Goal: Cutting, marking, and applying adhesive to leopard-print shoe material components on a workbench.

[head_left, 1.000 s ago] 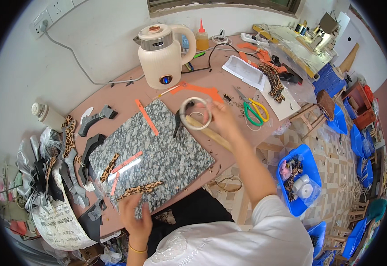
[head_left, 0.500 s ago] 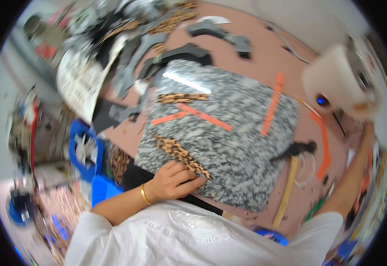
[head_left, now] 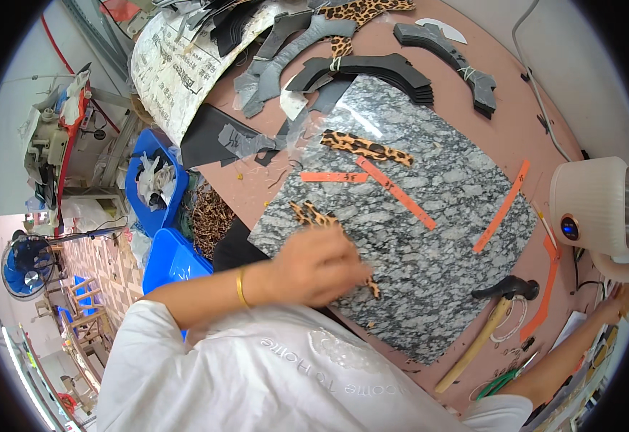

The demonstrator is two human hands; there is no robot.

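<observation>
My left hand (head_left: 319, 265), smeared by motion, is over the lower leopard-print strip (head_left: 313, 212) and hides its middle; both ends of the strip show. Its fingers look curled, but whether they hold anything is not visible. The strip lies on a grey marbled stone slab (head_left: 430, 288). Farther up the slab are another leopard-print strip (head_left: 367, 147) and three narrow orange strips (head_left: 398, 194). My right arm stretches to the far right, where my right hand (head_left: 619, 302) is below a cream kettle-like appliance (head_left: 581, 209); its fingers cannot be made out.
A wooden-handled hammer (head_left: 498, 309) lies at the slab's right corner, beside a curved orange strip (head_left: 542, 291). Stacks of dark curved pieces (head_left: 376, 75) and leopard-print pieces (head_left: 361, 11) occupy the far side. Blue bins (head_left: 167, 263) stand left of the table.
The whole view has swung, so the table appears shifted. My left hand rested at the near end of the lower leopard-print strip; now it is over the strip's middle. My right arm remains stretched to the right.
</observation>
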